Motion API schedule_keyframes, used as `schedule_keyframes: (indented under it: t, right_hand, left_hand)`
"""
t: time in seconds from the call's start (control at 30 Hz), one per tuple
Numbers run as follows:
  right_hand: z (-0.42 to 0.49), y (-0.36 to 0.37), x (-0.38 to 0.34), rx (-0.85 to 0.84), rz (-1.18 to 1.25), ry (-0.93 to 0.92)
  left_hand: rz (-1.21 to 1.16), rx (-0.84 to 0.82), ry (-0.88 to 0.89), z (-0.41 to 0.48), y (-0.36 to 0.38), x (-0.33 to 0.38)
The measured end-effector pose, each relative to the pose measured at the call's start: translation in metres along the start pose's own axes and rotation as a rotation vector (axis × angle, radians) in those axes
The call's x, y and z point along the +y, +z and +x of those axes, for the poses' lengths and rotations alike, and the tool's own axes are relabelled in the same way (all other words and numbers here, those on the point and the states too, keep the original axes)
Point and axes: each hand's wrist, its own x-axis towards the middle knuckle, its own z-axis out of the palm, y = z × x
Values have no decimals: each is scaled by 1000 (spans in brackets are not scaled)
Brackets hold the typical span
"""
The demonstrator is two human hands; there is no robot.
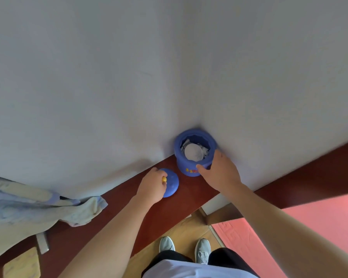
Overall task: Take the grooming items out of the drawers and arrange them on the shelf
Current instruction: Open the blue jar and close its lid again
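Head view: left grip (151,186) pinches yellow knob (164,179) on blue lid (173,186); right grip (222,171) curled round blue jar (184,164).

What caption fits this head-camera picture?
Left hand pinches the blue lid by its yellow knob; right hand grips the open blue jar.

A blue jar (186,164) stands open on the red-brown shelf (189,199), against the white wall (169,77), with white things inside. The right grip (219,173) holds the jar's near side. Just left of the jar, the left grip (152,185) pinches the yellow knob (164,179) of the blue lid (172,184). Far left of the jar lies a pale cloth (38,205).
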Motion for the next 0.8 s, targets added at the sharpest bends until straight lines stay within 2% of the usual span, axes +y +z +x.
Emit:
schedule_keyframes:
  t: [0.57, 0.8]
  right_hand:
    - [1, 2, 3, 22, 20, 5]
    - [2, -2, 0, 16, 62, 17]
  left_hand:
    - [-2, -34, 2, 25, 8, 10]
    - [-52, 109, 67, 26, -44, 31]
